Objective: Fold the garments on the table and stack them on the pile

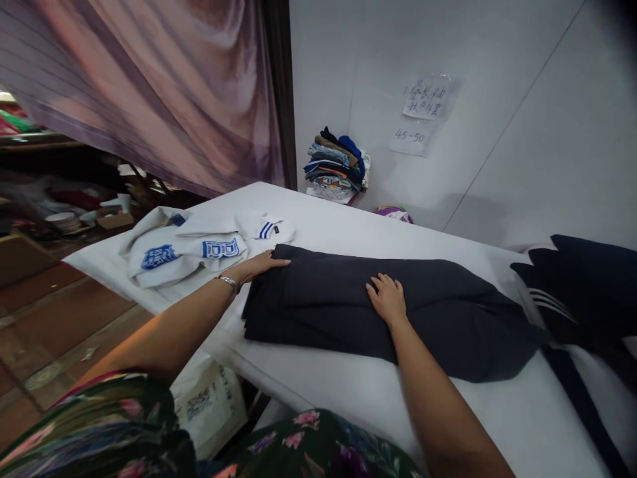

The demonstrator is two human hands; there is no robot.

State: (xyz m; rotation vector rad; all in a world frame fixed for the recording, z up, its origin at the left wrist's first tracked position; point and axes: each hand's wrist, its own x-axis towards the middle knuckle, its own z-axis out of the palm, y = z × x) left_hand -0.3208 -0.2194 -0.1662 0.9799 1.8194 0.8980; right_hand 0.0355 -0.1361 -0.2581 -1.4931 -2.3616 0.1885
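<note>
Left hand (259,267) flat, fingers extended, on end of folded dark garment (348,305) on white desk (497,411); right hand (387,299) flat mid-garment, grasping nothing. Smooth outward, keep edges aligned.

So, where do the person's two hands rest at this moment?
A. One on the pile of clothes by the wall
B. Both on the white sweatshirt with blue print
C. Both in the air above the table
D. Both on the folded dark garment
D: the left hand lies flat at the end of the folded dark garment, and the right hand presses on its middle.
</note>
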